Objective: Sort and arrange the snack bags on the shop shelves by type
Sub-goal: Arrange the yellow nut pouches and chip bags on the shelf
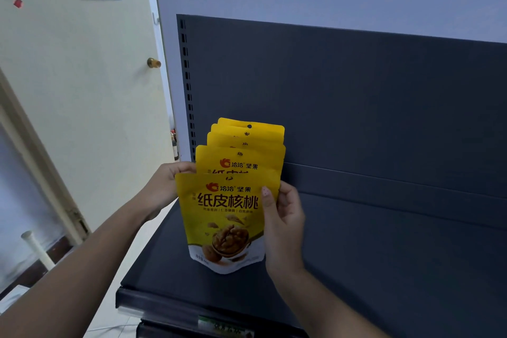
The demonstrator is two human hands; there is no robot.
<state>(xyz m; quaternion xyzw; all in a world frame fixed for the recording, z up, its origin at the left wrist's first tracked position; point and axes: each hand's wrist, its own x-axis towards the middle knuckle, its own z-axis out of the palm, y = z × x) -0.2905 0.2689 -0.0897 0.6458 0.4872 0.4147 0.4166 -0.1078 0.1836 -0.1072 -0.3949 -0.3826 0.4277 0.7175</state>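
Walnut bag [222, 217] fronting a leaning row [244, 143]: gripped by left hand [164, 186] and right hand [285, 217]. Careless release may topple the row.

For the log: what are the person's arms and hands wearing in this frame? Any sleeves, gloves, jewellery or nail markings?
The left forearm and right forearm are bare as far as the frame shows. No sleeve, glove, watch or ring is visible on the left hand or the right hand. The right thumbnail carries pale polish with small dark dots.
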